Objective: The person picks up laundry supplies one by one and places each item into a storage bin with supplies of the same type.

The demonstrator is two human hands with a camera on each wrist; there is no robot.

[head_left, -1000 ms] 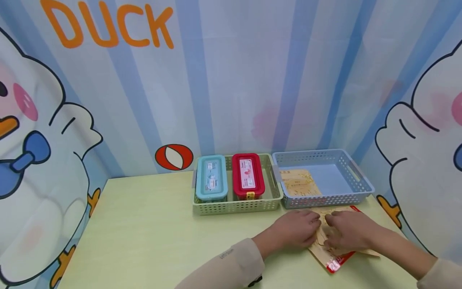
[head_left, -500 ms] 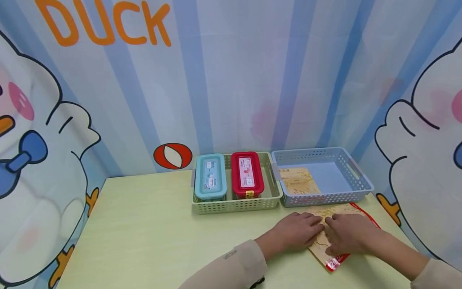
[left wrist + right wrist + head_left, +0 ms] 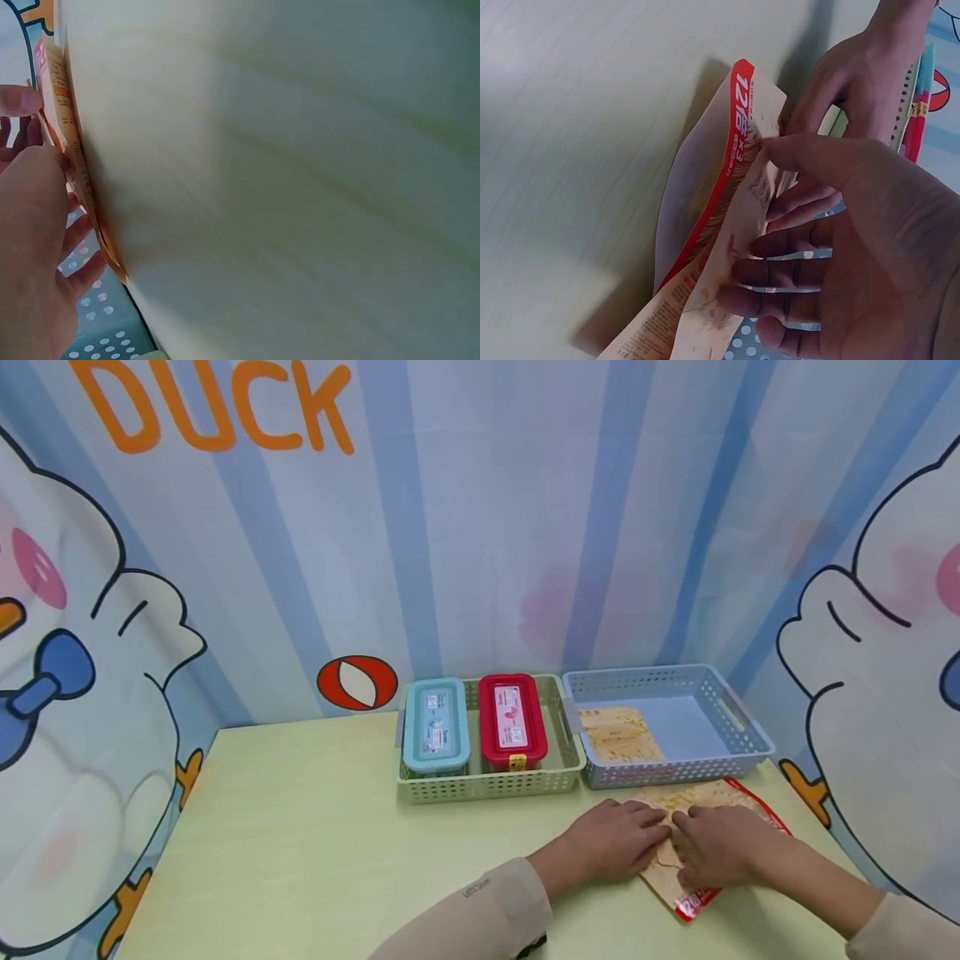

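A tan printed packet with red edges (image 3: 708,793) lies on the table below the blue basket. In the head view my left hand (image 3: 611,839) rests on its left side, fingers reaching toward its middle. Close opposite, my right hand (image 3: 727,843) lies over the packet's right part. The right wrist view shows the packet (image 3: 739,210) bent, one red-edged part raised, with the thumb touching its edge and the fingers extended along its face. In the left wrist view the left hand (image 3: 34,225) has spread fingertips touching the packet's side (image 3: 71,127).
A green basket (image 3: 491,789) holds a light-blue lidded box (image 3: 437,727) and a red lidded box (image 3: 513,722). Beside it, a blue basket (image 3: 675,772) holds another tan packet (image 3: 618,735). A striped cartoon curtain (image 3: 487,527) stands behind the pale-green table (image 3: 300,835).
The packet's red right edge shows more, and the flap that stuck out below my right wrist is gone from view. My right fingers look straighter; the hands have barely shifted.
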